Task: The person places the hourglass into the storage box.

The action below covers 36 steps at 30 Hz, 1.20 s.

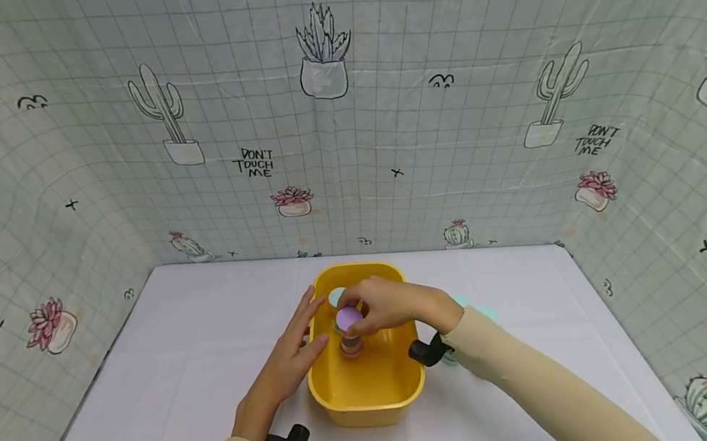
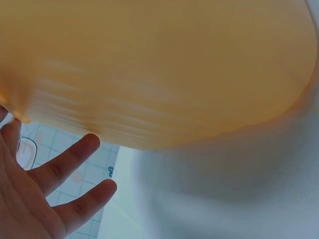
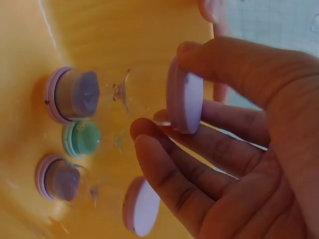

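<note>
My right hand (image 1: 382, 303) reaches into a yellow plastic tub (image 1: 369, 393) and pinches the purple top cap of an hourglass (image 1: 348, 318). In the right wrist view this hourglass (image 3: 185, 97) stands upright with purple sand in its lower bulb. Beside it in the tub are another purple-capped hourglass (image 3: 142, 206) and one with a green base (image 3: 82, 138). A pale teal cap (image 1: 337, 296) shows just behind the fingers in the head view. At the tub's left rim rests my left hand (image 1: 288, 355), its fingers spread and straight along the wall.
Several teal-capped things (image 1: 487, 312) stand on the white table (image 1: 210, 339) right of the tub, partly hidden by my right forearm. A grid-patterned cloth (image 1: 383, 137) with printed cacti rises behind the table and at both sides.
</note>
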Each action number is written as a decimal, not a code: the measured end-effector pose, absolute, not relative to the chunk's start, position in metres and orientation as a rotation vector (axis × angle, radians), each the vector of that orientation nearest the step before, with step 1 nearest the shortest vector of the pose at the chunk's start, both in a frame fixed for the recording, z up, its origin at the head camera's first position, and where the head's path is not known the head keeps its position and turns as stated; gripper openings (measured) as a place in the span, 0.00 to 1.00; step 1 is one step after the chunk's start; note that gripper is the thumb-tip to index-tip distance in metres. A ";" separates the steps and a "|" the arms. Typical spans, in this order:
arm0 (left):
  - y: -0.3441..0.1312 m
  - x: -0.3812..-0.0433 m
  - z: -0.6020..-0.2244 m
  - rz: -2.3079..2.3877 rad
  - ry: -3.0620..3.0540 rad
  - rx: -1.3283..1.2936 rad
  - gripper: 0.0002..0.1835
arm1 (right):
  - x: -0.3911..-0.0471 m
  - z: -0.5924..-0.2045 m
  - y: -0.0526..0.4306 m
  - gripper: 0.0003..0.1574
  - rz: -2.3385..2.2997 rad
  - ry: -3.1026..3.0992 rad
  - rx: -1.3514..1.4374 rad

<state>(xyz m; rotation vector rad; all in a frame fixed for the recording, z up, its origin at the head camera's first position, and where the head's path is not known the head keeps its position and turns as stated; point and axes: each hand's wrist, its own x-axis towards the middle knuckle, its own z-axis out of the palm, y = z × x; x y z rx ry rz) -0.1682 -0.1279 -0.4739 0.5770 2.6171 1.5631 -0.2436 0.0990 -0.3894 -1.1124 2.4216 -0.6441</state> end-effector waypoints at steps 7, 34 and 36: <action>-0.128 -0.168 -0.473 1.568 2.601 0.579 0.34 | -0.244 -0.394 0.089 0.26 -0.537 2.420 -1.108; -0.127 -0.171 -0.476 1.565 2.624 0.611 0.33 | -0.240 -0.383 0.095 0.21 -0.606 2.455 -1.068; -0.127 -0.171 -0.475 1.561 2.622 0.621 0.33 | -0.240 -0.377 0.104 0.21 -0.667 2.464 -1.081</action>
